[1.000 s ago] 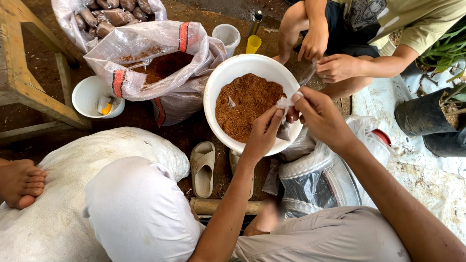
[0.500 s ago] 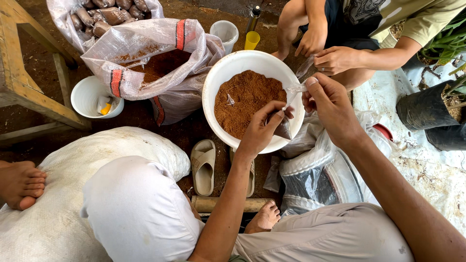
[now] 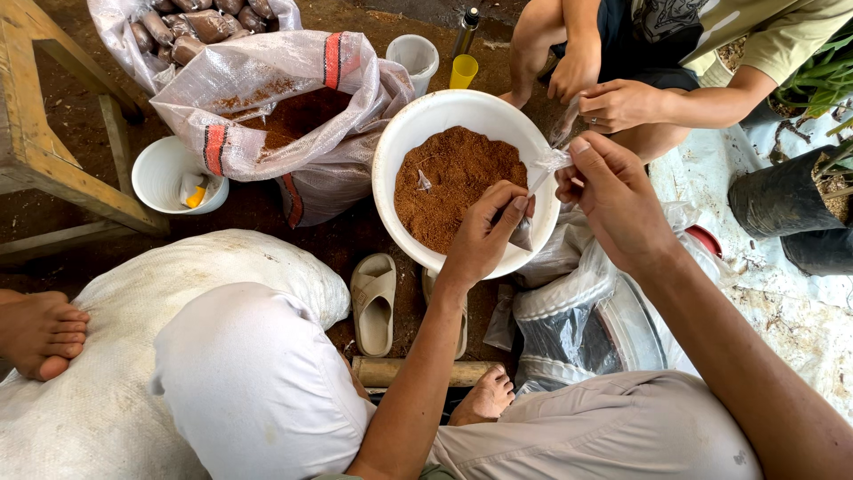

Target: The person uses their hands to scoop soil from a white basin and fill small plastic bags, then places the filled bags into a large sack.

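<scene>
A white basin [image 3: 418, 124] full of reddish-brown soil [image 3: 453, 182] sits on the ground ahead of me. Over its right rim my left hand [image 3: 484, 231] and my right hand [image 3: 609, 196] both pinch a small clear plastic bag [image 3: 544, 167], pulling its mouth apart. The left fingers grip the lower edge, the right fingers the upper edge. Below my right forearm lies a heap of clear and black plastic bags [image 3: 569, 311].
A woven sack [image 3: 284, 116] of brown soil lies open left of the basin. Filled small bags [image 3: 191, 22] sit top left. A white bucket [image 3: 173, 178], a wooden bench [image 3: 44, 133], sandals [image 3: 375, 302], cups [image 3: 418, 53] and black pots [image 3: 782, 200] surround me. Another person [image 3: 622, 98] sits opposite.
Both hands have shifted slightly up and right over the basin rim while working the small bag open. The person opposite has moved their hands a little.
</scene>
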